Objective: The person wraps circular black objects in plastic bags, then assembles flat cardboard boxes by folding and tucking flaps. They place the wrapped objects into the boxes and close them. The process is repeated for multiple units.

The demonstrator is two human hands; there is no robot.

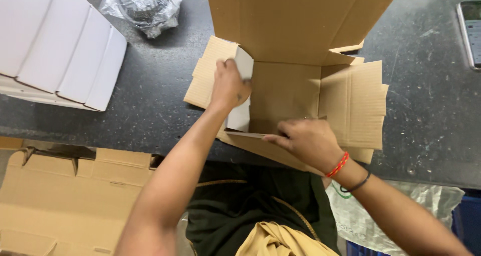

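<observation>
Light, stiff cardboard box [285,93] on the dark surface [160,85] — left hand [229,85] fingers pinch its side flap, right hand [308,141] fingers press the near wall — best gripped along flap edges.

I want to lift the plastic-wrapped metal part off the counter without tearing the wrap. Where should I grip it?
Grip the plastic-wrapped part around its bulky middle, coming from above, fingers on opposite sides. It lies flat on the dark counter with loose, crinkled film at the edges, which would likely slip or tear.
</observation>
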